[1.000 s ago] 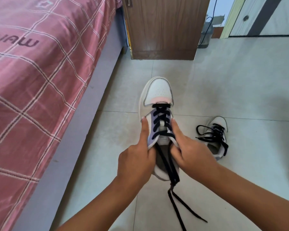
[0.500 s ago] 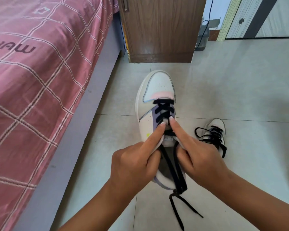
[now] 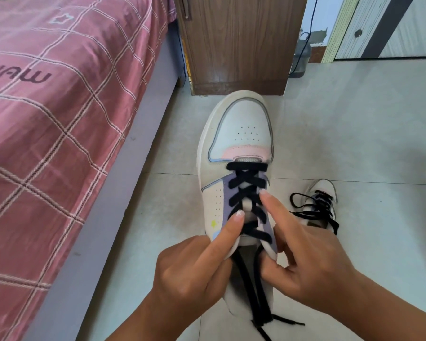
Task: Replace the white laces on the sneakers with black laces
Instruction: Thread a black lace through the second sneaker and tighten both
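Grip: left hand (image 3: 194, 274) and right hand (image 3: 312, 264) both curled round the collar of the held sneaker (image 3: 234, 153) — one per side, heel end toward the person
Left fingers: index finger (image 3: 231, 227) stretched forward, tip touching the black lace (image 3: 247, 190) on the left side of the criss-cross; remaining fingers wrapped under the shoe's side
Right fingers: index finger (image 3: 273, 205) stretched forward, tip on the lace at the right edge, one crossing further up than the left; thumb hooks into the shoe opening, the rest curled
Task thing: black lace threaded through all visible eyelet rows, top bar nearest the toe; no white lace in sight
Axis: shoe's long axis runs straight away from the person, toe up-frame and raised off the floor (image 3: 354, 134)
Key relation: the crossings lie just ahead of both fingertips, the loose lace ends (image 3: 261, 313) behind the grip, running back through the opening and dangling past the heel — judged, tightening means working row by row toward the wrists
Nearer hand: about equal; right fingertip sits further forward
Other sneaker (image 3: 317, 205): on the floor to the right, well apart, black-laced, ends loose
Surroundings: bed (image 3: 47, 119) to the left, wooden cabinet (image 3: 239, 43) beyond the toe
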Tool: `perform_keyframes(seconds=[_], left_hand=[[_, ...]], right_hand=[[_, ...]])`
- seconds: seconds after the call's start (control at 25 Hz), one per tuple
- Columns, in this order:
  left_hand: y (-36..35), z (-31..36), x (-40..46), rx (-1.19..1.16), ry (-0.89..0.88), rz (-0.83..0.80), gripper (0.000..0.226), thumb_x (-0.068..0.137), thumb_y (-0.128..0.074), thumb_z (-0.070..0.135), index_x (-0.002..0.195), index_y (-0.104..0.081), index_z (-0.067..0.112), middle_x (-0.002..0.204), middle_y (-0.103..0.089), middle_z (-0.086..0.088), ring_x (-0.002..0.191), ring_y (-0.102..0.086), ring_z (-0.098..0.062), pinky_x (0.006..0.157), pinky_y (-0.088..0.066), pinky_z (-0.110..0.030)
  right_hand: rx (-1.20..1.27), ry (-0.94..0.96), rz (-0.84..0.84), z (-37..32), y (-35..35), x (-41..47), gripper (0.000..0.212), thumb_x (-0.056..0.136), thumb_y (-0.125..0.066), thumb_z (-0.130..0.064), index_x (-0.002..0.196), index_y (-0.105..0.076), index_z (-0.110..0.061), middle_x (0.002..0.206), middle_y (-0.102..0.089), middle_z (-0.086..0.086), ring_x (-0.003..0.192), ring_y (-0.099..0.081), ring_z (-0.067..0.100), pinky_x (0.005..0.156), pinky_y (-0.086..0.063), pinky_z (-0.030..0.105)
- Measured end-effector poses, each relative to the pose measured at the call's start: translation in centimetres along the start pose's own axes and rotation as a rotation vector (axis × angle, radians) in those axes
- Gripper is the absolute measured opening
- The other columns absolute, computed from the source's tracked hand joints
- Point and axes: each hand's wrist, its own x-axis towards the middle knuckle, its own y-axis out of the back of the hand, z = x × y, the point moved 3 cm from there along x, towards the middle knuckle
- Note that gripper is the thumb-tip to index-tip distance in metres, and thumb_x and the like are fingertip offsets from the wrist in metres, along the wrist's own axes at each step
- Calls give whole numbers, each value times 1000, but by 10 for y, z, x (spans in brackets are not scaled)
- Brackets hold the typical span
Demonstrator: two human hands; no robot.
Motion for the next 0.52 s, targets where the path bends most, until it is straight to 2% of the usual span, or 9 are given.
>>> perform_keyframes(seconds=[0.08, 0.2, 0.28, 0.36, 0.44, 0.52], left_hand=[[2, 0, 2, 46, -19, -13, 38, 88, -48, 3, 123, -56, 15, 49, -38, -2, 42, -31, -15, 38, -33, -25], [4, -1, 4, 130, -33, -66, 39, 86, -48, 2, 120, -61, 17, 48, -37, 0, 39, -31, -16, 34, -34, -25], [2, -2, 1, 172, -36, -111, 41, 86, -47, 3, 119, -66, 21, 47, -36, 1, 38, -31, -17, 32, -32, -25], [-3, -1, -2, 207, -30, -153, 41, 89, -44, 6, 120, -64, 23, 46, -37, 1, 36, -32, -16, 31, -31, -25], [-7, 1, -5, 211, -20, -175, 36, 90, -42, 8, 119, -58, 22, 46, -39, 2, 36, -33, -16, 31, -30, -24], [-7, 3, -6, 214, -22, -183, 36, 91, -40, 9, 119, -60, 22, 46, -38, 2, 35, -33, -16, 31, -30, -24]], right_hand=[[14, -9, -66, -2, 3, 4, 60, 82, -54, -27, 135, -36, -4, 59, -50, -8, 53, -39, 6, 47, -31, 15], [75, -69, -136, 6, 11, 8, 49, 90, -47, -36, 132, -49, -11, 77, -52, -8, 66, -42, 2, 54, -35, 15], [143, -192, -162, 17, 15, 15, 39, 94, -41, -39, 118, -63, -18, 84, -50, -8, 70, -47, 4, 57, -38, 16], [124, -259, -197, 26, 12, 20, 30, 91, -46, -38, 101, -70, -23, 82, -50, -9, 70, -46, 3, 59, -38, 14], [170, -353, -280, 30, 4, 22, 18, 85, -51, -39, 86, -66, -28, 79, -49, -16, 73, -47, -1, 66, -37, 9], [285, -467, -340, 31, -1, 23, 7, 82, -58, -36, 76, -58, -34, 74, -49, -16, 75, -49, -2, 68, -36, 6]])
